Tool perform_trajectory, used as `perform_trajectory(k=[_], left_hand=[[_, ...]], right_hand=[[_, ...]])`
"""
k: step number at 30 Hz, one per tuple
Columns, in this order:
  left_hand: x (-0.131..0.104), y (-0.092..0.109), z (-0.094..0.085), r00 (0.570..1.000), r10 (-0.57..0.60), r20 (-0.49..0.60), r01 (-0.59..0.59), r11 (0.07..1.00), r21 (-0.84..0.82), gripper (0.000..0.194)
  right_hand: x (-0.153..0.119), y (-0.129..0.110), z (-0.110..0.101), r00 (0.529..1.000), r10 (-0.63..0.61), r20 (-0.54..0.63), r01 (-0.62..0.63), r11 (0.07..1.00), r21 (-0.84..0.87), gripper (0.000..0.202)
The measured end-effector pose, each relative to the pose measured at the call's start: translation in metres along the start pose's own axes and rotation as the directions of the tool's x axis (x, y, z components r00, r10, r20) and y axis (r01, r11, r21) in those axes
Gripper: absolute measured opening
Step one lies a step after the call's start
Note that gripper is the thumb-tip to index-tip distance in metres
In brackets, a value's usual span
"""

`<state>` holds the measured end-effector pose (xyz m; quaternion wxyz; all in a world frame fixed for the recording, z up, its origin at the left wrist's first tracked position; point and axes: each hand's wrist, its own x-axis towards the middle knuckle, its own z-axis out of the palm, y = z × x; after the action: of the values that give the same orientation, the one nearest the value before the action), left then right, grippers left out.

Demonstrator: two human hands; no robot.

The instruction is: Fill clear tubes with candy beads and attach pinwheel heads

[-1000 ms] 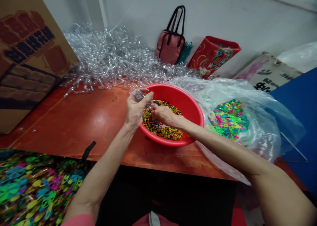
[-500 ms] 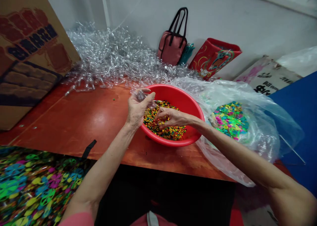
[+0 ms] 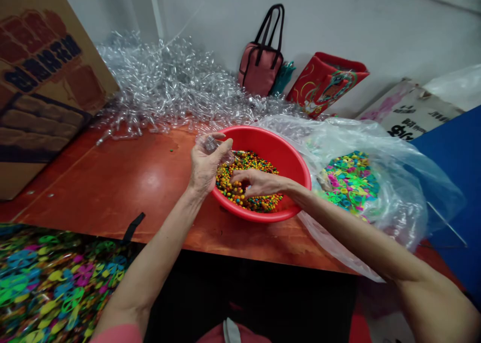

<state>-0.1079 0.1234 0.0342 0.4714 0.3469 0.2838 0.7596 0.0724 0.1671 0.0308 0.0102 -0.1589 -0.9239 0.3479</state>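
Note:
My left hand (image 3: 206,163) is closed around several clear plastic tubes (image 3: 211,143) at the left rim of a red basin (image 3: 283,147). Small round coloured balls (image 3: 263,203), in yellow, orange, red and green, cover the basin's bottom. My right hand (image 3: 257,182) reaches in from the right, its fingers curled down into the balls. Some balls lie between its thumb and fingers; the fingertips are partly hidden among them.
A heap of clear plastic tubes (image 3: 161,87) lies along the wall. On the right, a clear bag (image 3: 398,193) holds coloured plastic pieces (image 3: 351,180). A cardboard box (image 3: 41,97) stands left; filled, colourful pieces (image 3: 56,288) lie below. A pink bag (image 3: 260,67) and red bag (image 3: 325,85) stand behind.
My right hand has shifted slightly left within the balls, its fingers curling into them. My left hand still holds the tubes at the rim. The view has shifted a little.

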Motion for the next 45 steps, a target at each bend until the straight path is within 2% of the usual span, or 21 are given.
perform_trajectory(k=[3,5,9,14,18,22,24,26,28,30,34,36,40,42,45], left_hand=[[0.000,0.001,0.001,1.000,0.004,0.007,-0.004,1.000,-0.008,0.048],[0.000,0.001,0.001,1.000,0.006,0.014,-0.006,1.000,-0.016,0.048],[0.000,0.001,0.001,1.000,0.005,0.015,-0.005,1.000,-0.007,0.046],[0.000,-0.001,0.000,1.000,0.017,0.010,-0.017,1.000,0.001,0.045],[0.000,-0.001,0.000,1.000,0.012,0.010,-0.012,1.000,-0.001,0.047],[0.000,-0.001,0.000,1.000,0.015,0.003,-0.015,1.000,0.000,0.045],[0.000,0.000,0.000,1.000,0.020,0.008,-0.020,1.000,-0.004,0.044],[-0.001,0.000,0.000,1.000,0.027,0.013,-0.027,1.000,-0.007,0.045],[-0.001,0.001,0.000,0.999,0.029,0.015,-0.029,1.000,-0.002,0.046],[-0.002,0.002,0.000,1.000,0.027,0.014,-0.027,1.000,0.000,0.046],[-0.002,0.002,0.000,1.000,0.023,0.015,-0.022,1.000,-0.016,0.044],[-0.003,0.002,0.000,1.000,0.019,0.008,-0.019,1.000,-0.021,0.042],[-0.003,0.001,0.000,1.000,0.025,-0.002,-0.025,0.999,-0.023,0.037],[-0.003,0.001,0.000,0.999,0.037,-0.003,-0.037,0.999,-0.021,0.037],[-0.002,0.001,0.001,0.999,0.049,0.000,-0.049,0.999,-0.010,0.041]], right_hand=[[-0.016,0.005,-0.013,0.993,0.055,-0.100,-0.013,0.925,0.380,0.016],[-0.027,0.006,-0.017,0.984,0.129,-0.120,-0.049,0.854,0.518,0.024],[-0.038,0.003,-0.019,0.950,0.264,-0.164,-0.094,0.747,0.658,0.034],[-0.038,0.004,-0.023,0.917,0.324,-0.232,-0.091,0.737,0.670,0.039],[-0.030,0.014,-0.028,0.952,0.285,-0.115,-0.182,0.823,0.538,0.032],[-0.006,0.027,-0.023,0.972,0.231,0.042,-0.235,0.944,0.230,0.022],[0.005,0.029,-0.020,0.961,0.273,0.044,-0.275,0.961,0.041,0.019],[0.013,0.029,-0.017,0.943,0.332,-0.001,-0.331,0.941,-0.073,0.023],[0.015,0.027,-0.017,0.928,0.372,-0.028,-0.373,0.922,-0.100,0.025],[0.014,0.024,-0.017,0.924,0.383,-0.009,-0.382,0.919,-0.092,0.024],[0.013,0.017,-0.008,0.940,0.337,0.049,-0.331,0.937,-0.110,0.032],[0.013,0.011,0.001,0.943,0.332,0.002,-0.323,0.918,-0.233,0.029],[0.014,-0.001,0.011,0.934,0.351,-0.062,-0.334,0.800,-0.498,0.022],[0.017,-0.005,0.011,0.913,0.400,-0.085,-0.372,0.726,-0.579,0.020],[0.029,-0.006,0.013,0.870,0.450,-0.202,-0.466,0.617,-0.634,0.025]])
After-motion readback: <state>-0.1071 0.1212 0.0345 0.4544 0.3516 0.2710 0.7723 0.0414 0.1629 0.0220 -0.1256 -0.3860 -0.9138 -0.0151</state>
